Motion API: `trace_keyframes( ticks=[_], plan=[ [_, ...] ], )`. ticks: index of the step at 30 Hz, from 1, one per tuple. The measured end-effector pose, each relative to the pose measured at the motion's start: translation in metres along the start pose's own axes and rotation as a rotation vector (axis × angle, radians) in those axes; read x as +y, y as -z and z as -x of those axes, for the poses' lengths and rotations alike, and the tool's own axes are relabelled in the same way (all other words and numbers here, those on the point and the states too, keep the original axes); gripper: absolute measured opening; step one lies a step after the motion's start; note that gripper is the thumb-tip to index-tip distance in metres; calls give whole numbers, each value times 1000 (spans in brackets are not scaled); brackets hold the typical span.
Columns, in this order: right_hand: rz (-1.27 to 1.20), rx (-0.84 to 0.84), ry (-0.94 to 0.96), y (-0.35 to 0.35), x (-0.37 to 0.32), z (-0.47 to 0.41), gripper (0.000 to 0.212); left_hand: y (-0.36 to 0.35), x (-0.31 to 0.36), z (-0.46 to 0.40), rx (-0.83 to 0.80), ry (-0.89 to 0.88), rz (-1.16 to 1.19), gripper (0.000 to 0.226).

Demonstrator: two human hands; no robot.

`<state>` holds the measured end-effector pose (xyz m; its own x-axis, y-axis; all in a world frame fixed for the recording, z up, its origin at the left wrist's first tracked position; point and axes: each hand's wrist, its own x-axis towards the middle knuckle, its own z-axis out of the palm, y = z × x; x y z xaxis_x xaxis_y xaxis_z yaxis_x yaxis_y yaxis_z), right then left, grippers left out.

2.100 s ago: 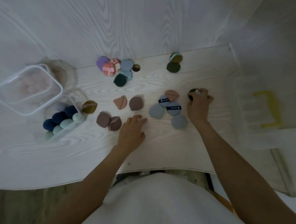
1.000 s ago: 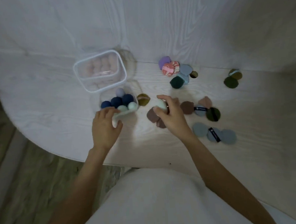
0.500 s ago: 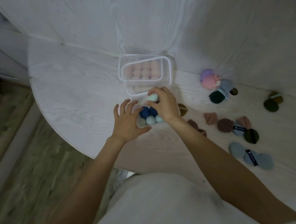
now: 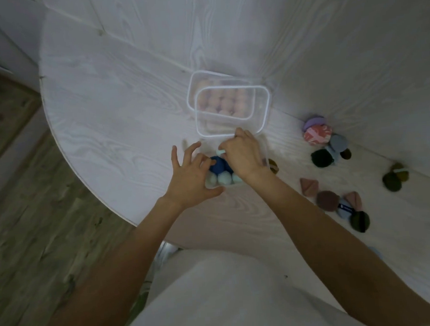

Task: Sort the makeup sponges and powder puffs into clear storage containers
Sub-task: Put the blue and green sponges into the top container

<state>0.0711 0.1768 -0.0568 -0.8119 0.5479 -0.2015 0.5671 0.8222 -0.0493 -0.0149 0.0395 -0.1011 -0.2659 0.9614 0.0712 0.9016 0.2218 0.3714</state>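
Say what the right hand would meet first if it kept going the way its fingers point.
Probably the near rim of the clear container of pink sponges: the right hand points away from the person, fingertips apparently already at that rim, above the box of blue sponges. Depth is unclear.

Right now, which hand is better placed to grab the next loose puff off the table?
Right. The right hand is over the sponge container and nearer the loose puffs, which all lie to its right. The left hand braces the container's other side, farther from them.
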Motion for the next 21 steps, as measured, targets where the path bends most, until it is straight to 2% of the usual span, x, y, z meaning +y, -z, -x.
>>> trace_keyframes(
  ticks=[2, 5, 8, 11, 13, 15, 17, 18, 20, 21],
  plan=[
    [41, -56, 34, 1, -1, -6, 23, -1, 1, 0, 9, 3, 11, 74],
    [96, -30, -18, -3, -4, -7, 17, -5, -1, 1, 24, -9, 43, 74],
    [63, -8, -102, -8, -11, -6, 12, -5, -2, 1, 24, -18, 64, 74],
    [10, 5, -107, -7, -6, -4, 18, -5, -5, 3, 19, -31, 97, 74],
    [-49, 56, -83, 0, 3, 5, 20, 2, -9, 2, 97, -6, 233, 63],
    [-211, 256, -93, 10, 14, 22, 21, 18, -13, -6, 226, 145, 489, 45],
    [-424, 494, -208, 23, 28, 33, 18, 38, -15, -23, 355, 361, 721, 29],
    [-497, 565, -281, 27, 36, 32, 16, 47, -16, -35, 364, 484, 812, 26],
    [-659, 568, -423, 39, 49, 23, 25, 63, -18, -61, 227, 681, 1017, 30],
    [-817, 473, -481, 45, 55, 15, 35, 69, -17, -71, 129, 742, 1119, 35]
  ],
)
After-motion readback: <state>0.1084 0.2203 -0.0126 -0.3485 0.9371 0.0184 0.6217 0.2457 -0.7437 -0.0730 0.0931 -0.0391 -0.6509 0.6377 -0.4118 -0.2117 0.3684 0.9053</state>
